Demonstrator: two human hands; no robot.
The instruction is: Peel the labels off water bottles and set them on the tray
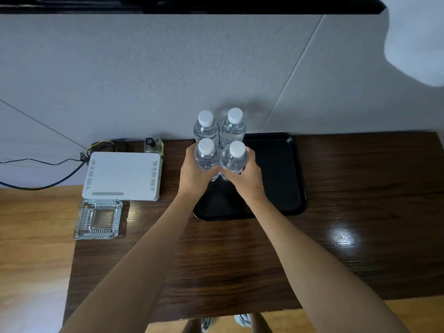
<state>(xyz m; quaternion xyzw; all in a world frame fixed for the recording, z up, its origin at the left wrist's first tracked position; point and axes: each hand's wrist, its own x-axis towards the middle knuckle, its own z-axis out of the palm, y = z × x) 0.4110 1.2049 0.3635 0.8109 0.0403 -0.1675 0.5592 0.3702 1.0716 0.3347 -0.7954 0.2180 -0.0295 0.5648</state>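
While both hands clasp them, left hand [195, 173] and right hand [248, 177] curled round either side, four clear bottles [220, 143] stand bunched between the palms above the black tray [286, 179].

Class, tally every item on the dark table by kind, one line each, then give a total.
Water bottles: 4
Black tray: 1
White router box: 1
Glass ashtray: 1
Small glass bottle: 1
Total: 8

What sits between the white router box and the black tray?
In the head view, the left hand, gripping the water bottles, crosses between the router box and the tray; beneath it is bare tabletop.
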